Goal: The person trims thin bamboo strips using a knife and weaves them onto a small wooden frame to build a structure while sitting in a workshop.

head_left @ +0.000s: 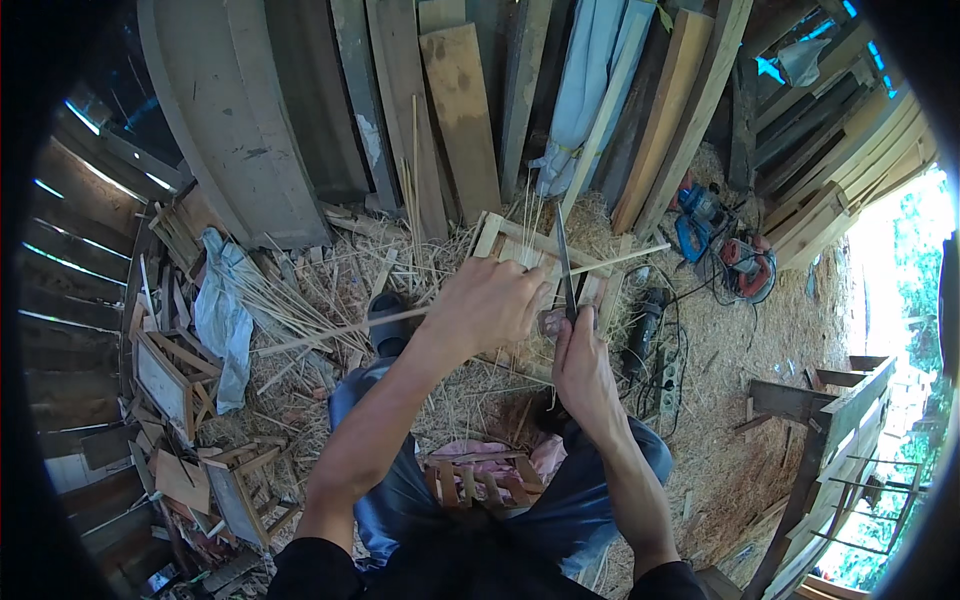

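My left hand [490,305] is closed around a thin pale wooden strip [625,256]. The strip runs crosswise, one end out past my left forearm and the other past the blade on the right. In my right hand [587,375] is a knife [566,262], its narrow dark blade pointing up and away from me. The blade crosses the strip just right of my left fingers; whether it touches the wood I cannot tell. Part of the handle is hidden in my grip. Beneath both hands stands a low wooden frame [488,236].
Several thin strips [290,305] lie at left near a pale plastic sheet [222,315]. To the right are a black power tool [646,325], a red power tool [750,270], a blue one [700,215] and cables. Boards [462,110] lean at the back. Shavings cover the ground.
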`<action>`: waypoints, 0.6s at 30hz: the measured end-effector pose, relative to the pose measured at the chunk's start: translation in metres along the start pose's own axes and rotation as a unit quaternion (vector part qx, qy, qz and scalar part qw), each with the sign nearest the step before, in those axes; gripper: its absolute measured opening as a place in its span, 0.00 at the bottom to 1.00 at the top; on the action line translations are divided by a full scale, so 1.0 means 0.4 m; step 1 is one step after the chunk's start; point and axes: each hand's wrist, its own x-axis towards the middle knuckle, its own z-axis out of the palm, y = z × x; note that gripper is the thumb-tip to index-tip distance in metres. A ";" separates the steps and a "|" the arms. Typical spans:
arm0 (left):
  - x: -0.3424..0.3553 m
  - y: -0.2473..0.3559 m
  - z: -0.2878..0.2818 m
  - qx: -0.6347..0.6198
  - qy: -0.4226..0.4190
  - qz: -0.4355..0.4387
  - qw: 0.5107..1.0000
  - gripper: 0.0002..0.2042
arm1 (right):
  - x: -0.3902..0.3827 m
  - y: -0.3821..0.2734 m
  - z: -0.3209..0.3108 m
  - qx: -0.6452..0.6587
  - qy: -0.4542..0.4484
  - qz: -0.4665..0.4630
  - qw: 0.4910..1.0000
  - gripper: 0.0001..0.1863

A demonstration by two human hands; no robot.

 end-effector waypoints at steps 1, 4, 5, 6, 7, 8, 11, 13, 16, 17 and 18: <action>0.001 0.000 0.000 0.000 0.001 -0.001 1.000 0.09 | 0.002 0.001 0.000 -0.006 0.007 -0.008 1.000 0.10; 0.001 0.001 0.001 -0.010 -0.003 -0.007 1.000 0.10 | 0.005 -0.006 -0.004 -0.030 0.009 -0.010 0.999 0.10; -0.002 -0.003 0.003 -0.046 0.032 -0.007 0.998 0.09 | 0.006 -0.012 -0.009 -0.030 0.009 -0.010 0.999 0.10; -0.003 -0.006 0.006 -0.082 0.066 -0.006 0.994 0.09 | 0.008 -0.020 -0.018 -0.033 0.004 -0.008 0.999 0.10; -0.004 -0.005 0.009 -0.081 0.066 -0.005 0.994 0.09 | 0.009 -0.024 -0.024 -0.037 -0.001 -0.005 0.999 0.09; -0.004 -0.003 0.013 -0.113 0.073 -0.033 0.990 0.09 | 0.011 -0.027 -0.027 -0.037 0.000 -0.005 0.999 0.09; -0.002 -0.002 0.009 -0.152 0.081 -0.066 0.983 0.09 | 0.012 -0.028 -0.033 -0.038 -0.009 0.004 0.999 0.09; 0.000 0.001 0.006 -0.157 0.083 -0.072 0.981 0.10 | 0.009 -0.024 -0.033 -0.041 -0.008 -0.001 0.999 0.09; 0.001 0.010 0.004 -0.153 0.085 -0.082 0.981 0.10 | 0.001 -0.021 -0.033 -0.053 -0.006 0.005 0.999 0.09; 0.002 0.014 0.001 -0.160 0.091 -0.089 0.979 0.09 | 0.000 -0.021 -0.035 -0.053 -0.005 0.005 0.999 0.09; 0.003 0.016 0.000 -0.167 0.096 -0.097 0.977 0.09 | -0.001 -0.021 -0.036 -0.049 -0.005 0.004 0.999 0.09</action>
